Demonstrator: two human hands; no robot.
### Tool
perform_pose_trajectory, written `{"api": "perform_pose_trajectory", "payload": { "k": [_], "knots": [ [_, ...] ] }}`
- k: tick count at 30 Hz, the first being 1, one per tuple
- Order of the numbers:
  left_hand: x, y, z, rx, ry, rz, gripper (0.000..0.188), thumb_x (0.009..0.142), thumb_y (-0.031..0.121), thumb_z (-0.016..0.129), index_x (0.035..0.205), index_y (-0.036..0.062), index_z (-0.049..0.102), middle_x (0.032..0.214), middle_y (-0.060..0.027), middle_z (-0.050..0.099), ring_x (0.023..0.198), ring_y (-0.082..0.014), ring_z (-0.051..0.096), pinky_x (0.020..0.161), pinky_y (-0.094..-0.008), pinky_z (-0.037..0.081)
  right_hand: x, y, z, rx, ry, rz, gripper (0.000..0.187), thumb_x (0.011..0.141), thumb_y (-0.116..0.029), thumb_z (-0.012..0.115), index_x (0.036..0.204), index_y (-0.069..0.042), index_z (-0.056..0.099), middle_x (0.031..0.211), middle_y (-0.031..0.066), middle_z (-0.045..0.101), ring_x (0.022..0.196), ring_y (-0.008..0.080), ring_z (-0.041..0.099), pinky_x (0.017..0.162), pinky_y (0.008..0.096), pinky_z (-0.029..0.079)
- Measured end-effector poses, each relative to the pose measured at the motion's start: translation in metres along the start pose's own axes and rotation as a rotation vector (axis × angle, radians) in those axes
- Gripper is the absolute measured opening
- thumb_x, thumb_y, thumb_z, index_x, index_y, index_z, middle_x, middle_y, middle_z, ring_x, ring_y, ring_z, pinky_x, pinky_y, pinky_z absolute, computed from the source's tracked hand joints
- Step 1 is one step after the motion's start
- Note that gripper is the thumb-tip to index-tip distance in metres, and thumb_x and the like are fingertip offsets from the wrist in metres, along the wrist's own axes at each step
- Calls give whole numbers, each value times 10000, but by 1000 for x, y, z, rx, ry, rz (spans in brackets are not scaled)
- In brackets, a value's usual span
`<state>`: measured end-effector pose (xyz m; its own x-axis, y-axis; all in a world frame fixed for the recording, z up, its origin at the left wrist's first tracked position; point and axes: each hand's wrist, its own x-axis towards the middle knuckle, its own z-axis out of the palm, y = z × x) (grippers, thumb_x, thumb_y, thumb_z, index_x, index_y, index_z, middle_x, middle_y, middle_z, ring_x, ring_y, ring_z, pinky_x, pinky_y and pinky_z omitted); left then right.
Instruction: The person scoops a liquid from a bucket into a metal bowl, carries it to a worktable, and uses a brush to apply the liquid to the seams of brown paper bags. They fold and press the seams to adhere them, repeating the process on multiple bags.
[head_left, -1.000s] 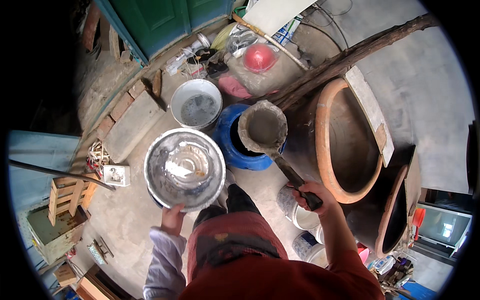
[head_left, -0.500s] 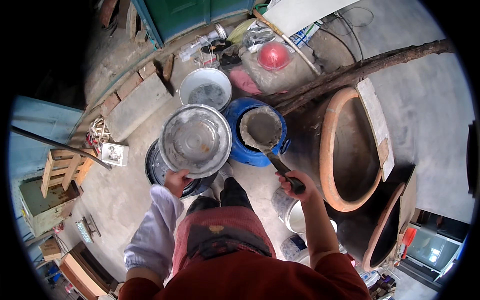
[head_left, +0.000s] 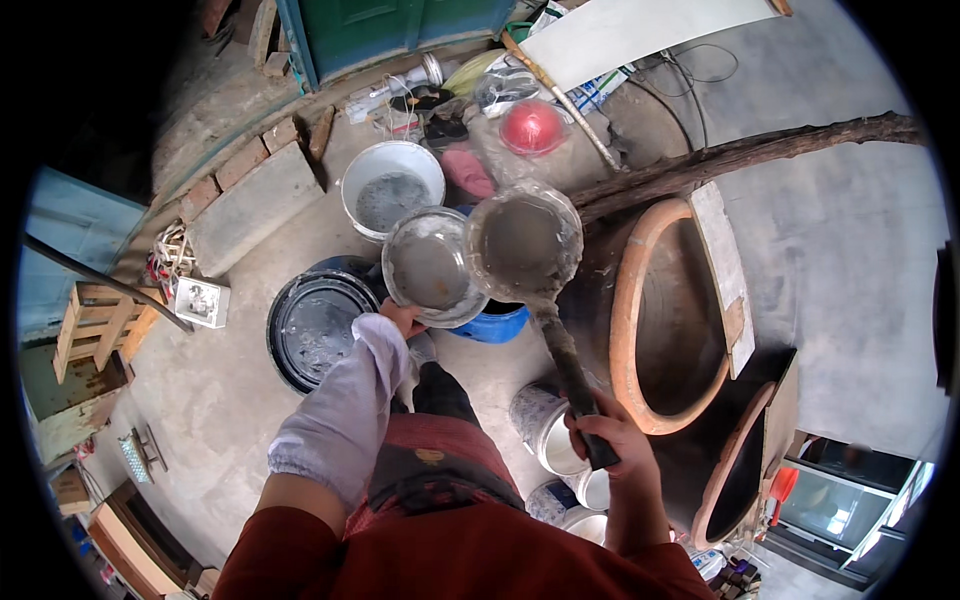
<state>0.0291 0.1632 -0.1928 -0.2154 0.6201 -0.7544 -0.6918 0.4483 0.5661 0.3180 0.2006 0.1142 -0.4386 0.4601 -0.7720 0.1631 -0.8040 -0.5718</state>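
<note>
Ladle (head_left: 570, 245) visually overlapping basin edge (head_left: 394, 262), floor (head_left: 220, 400) stretching left

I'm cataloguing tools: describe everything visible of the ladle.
The ladle has a wide, round, mud-grey bowl, mouth up, with a rough, crusted rim and a long, dark handle; material unclear. The right hand grips the handle's end. The bowl appears over the blue barrel, beside the grey basin; whether bowl and basin touch is unclear.

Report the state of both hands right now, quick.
Left hand: holding the metal basin by its near rim.
Right hand: closed around the handle of the ladle.
</note>
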Motion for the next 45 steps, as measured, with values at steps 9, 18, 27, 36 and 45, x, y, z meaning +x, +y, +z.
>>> {"api": "perform_pose_trajectory", "payload": {
  "k": [9,18,27,36,45],
  "knots": [
    [-22,10,38,-27,-1,-4,362,765,-31,588,1122,21,567,1008,-149,649,854,-277,669,672,-355,601,17,24,26,-303,159,-138,454,746,26,585,1178,31,447,791,56,543,563,135,563,501,252,457],
    [-20,9,32,-33,-4,24,343,756,-23,588,1099,-12,592,968,-151,659,805,-264,674,606,-317,603,-17,21,43,-531,324,-308,626,717,59,579,1315,29,395,780,10,528,623,85,533,551,225,436],
    [-43,36,40,56,-69,47,368,803,3,543,1171,1,551,1024,-143,652,861,-267,666,726,-359,581,-69,29,53,-636,498,-582,653,669,31,601,1298,18,425,753,-15,479,651,63,437,599,193,371],
    [-61,55,62,-26,-176,76,331,811,10,536,1139,-17,570,1012,-150,656,879,-270,659,781,-388,559,-92,40,53,-776,570,-880,660,676,34,607,1305,26,405,874,21,517,733,76,469,674,200,393],
    [-75,66,72,-17,-187,96,333,818,1,534,1149,-33,554,1017,-166,651,872,-276,658,784,-390,557,-75,65,40,-912,619,-967,646,659,16,638,1268,23,422,839,73,579,688,107,523,660,231,444]
  ]
}}
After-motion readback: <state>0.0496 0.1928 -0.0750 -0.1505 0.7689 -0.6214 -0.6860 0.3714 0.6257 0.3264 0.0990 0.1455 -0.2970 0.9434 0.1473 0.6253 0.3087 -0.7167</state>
